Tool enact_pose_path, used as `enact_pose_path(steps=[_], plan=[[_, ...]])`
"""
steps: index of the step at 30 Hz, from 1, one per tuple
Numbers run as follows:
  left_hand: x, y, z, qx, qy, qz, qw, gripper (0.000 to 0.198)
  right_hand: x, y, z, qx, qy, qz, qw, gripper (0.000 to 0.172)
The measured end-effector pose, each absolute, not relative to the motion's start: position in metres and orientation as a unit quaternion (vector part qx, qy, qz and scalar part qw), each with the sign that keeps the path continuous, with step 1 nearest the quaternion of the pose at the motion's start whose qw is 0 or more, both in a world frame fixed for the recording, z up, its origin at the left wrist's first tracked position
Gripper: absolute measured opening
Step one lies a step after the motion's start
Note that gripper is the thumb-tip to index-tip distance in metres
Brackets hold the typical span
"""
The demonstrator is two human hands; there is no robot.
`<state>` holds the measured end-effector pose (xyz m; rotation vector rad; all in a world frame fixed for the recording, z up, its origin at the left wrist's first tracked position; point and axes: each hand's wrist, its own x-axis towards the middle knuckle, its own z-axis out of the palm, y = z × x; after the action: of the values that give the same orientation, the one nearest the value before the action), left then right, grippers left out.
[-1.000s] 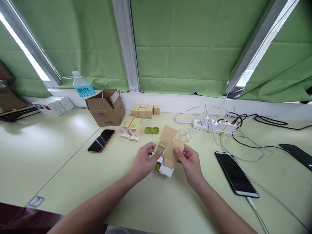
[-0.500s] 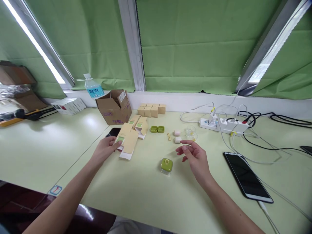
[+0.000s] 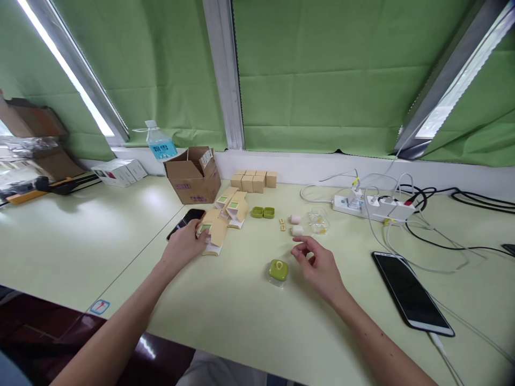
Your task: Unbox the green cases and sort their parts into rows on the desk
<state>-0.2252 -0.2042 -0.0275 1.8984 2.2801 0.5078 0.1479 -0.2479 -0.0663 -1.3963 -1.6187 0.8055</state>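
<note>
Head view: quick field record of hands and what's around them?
left hand: on flat carton, setting it on the table
right hand: empty, fingers curled, above the table
between hands: green case, untouched
behind carton: two more cartons, phone, brown box
right side: second phone on a cable, power strip

Small packing workroom or office, long pale green table under windows with green blinds, open shipping carton, rows of little kraft boxes, power strip with tangled cables, charging phones
</note>
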Motion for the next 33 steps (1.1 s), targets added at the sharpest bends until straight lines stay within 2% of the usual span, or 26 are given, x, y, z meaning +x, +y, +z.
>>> enact_pose_path(steps=[4, 7, 9, 11, 14, 19, 23, 33], plan=[[-0.219, -0.208, -0.02, 0.659, 0.737, 0.14, -0.058, 0.054, 0.147, -0.253, -0.059, -0.548, -0.71, 0.285, 0.337, 0.035], [-0.207, -0.213, -0.013, 0.671, 0.704, 0.184, -0.14, 0.05, 0.142, -0.259, -0.053, -0.513, -0.76, 0.281, 0.284, 0.053], [-0.192, -0.219, -0.009, 0.704, 0.654, 0.239, -0.14, 0.044, 0.137, -0.261, -0.053, -0.494, -0.783, 0.27, 0.264, 0.059], [-0.17, -0.227, -0.008, 0.758, 0.581, 0.285, -0.088, 0.039, 0.132, -0.263, -0.055, -0.495, -0.789, 0.258, 0.255, 0.052], [-0.128, -0.238, -0.012, 0.828, 0.475, 0.292, 0.063, 0.037, 0.129, -0.262, -0.061, -0.513, -0.774, 0.26, 0.264, 0.042], [-0.068, -0.234, -0.028, 0.842, 0.353, 0.298, 0.278, 0.044, 0.136, -0.255, -0.066, -0.483, -0.727, 0.332, 0.358, 0.036], [-0.05, -0.223, -0.045, 0.79, 0.36, 0.348, 0.354, 0.04, 0.141, -0.25, -0.066, -0.489, -0.686, 0.352, 0.407, 0.035], [-0.046, -0.228, -0.06, 0.655, 0.38, 0.442, 0.481, 0.031, 0.14, -0.252, -0.059, -0.51, -0.699, 0.324, 0.382, 0.043]])
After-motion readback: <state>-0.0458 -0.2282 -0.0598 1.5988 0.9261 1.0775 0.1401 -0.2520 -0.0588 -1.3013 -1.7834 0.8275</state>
